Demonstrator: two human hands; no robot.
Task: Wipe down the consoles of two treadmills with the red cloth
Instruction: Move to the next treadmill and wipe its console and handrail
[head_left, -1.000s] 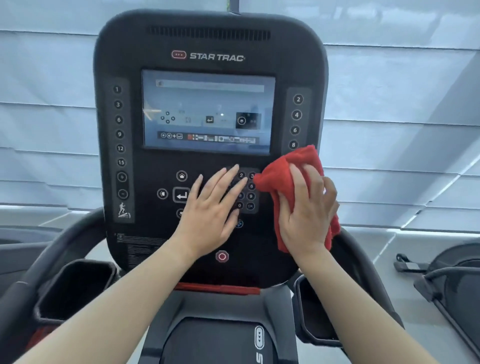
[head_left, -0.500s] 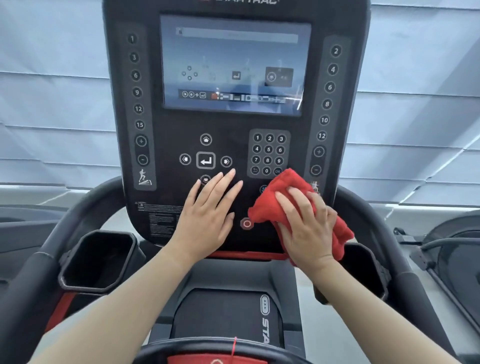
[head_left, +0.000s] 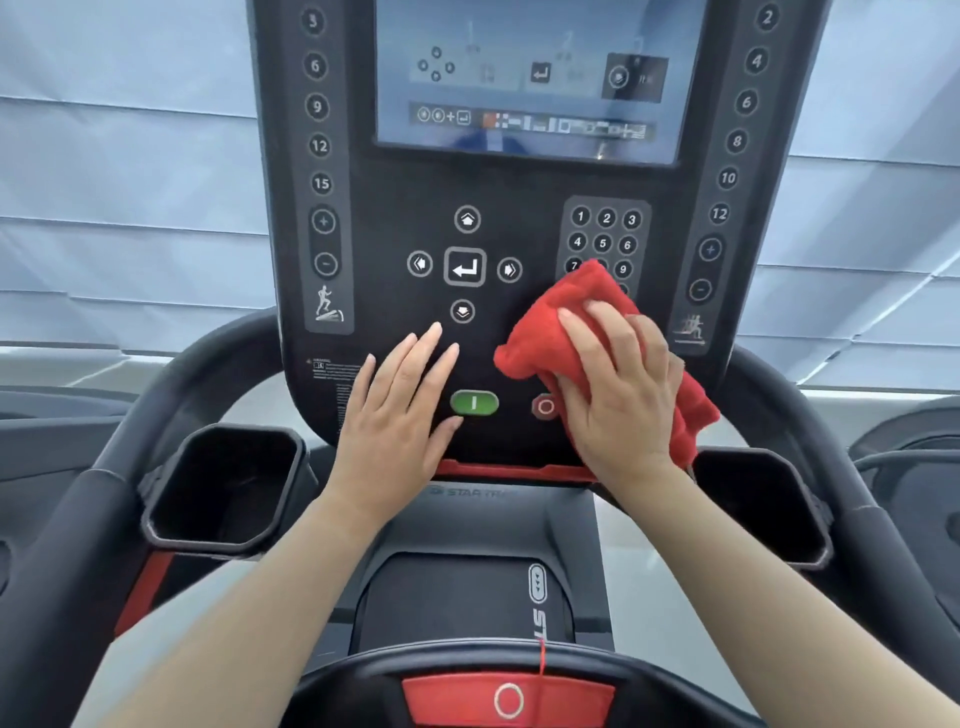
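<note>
A black treadmill console (head_left: 395, 176) fills the view, with a lit screen (head_left: 524, 78) at the top, arrow keys in the middle and a number keypad (head_left: 605, 231) to the right. My right hand (head_left: 618, 384) presses a bunched red cloth (head_left: 561, 322) flat against the console's lower right, covering the bottom of the keypad and part of the red stop button (head_left: 544, 406). My left hand (head_left: 400, 410) lies flat with fingers spread on the console's lower left, beside the green start button (head_left: 474, 403).
Black cup holders sit left (head_left: 223, 488) and right (head_left: 763, 509) below the console. Curved black handrails (head_left: 171, 395) run down both sides. A red safety button (head_left: 508, 700) is on the near crossbar. Another machine (head_left: 904, 457) stands at the far right. Grey blinds hang behind.
The red cloth and my right hand slid down from the console's right edge, then left onto the lower keypad. My left hand slid down off the keypad beside the green button. The view dropped closer.
</note>
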